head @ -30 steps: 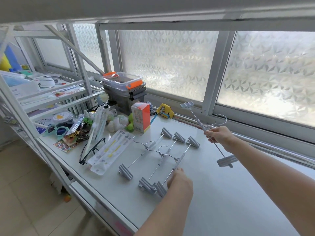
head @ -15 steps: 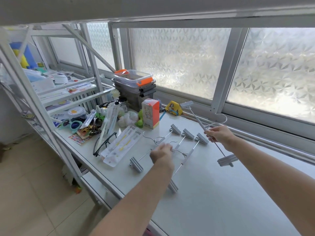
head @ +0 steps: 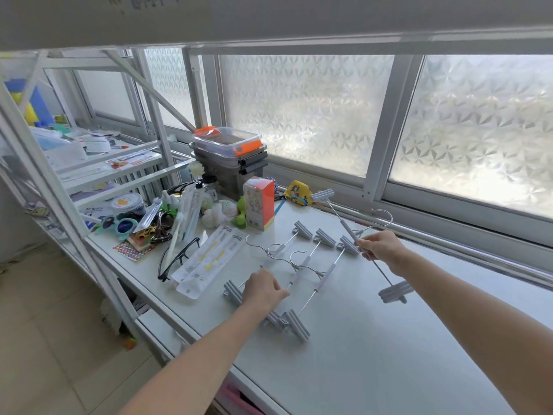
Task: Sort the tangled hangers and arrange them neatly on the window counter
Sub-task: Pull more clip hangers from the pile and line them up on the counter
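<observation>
Grey clip hanger [head: 348,233] gripped by right hand [head: 381,250], left hand [head: 264,290] curled on counter hangers [head: 302,265], grasp unclear

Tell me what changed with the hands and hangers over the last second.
The left hand moved from the near clip ends of the laid hangers up to their hooks, then partway back, and now rests on the bars between the leftmost hanger and the middle hanger. The right hand still grips the fourth hanger above the counter. The three laid hangers lie much as before.
</observation>
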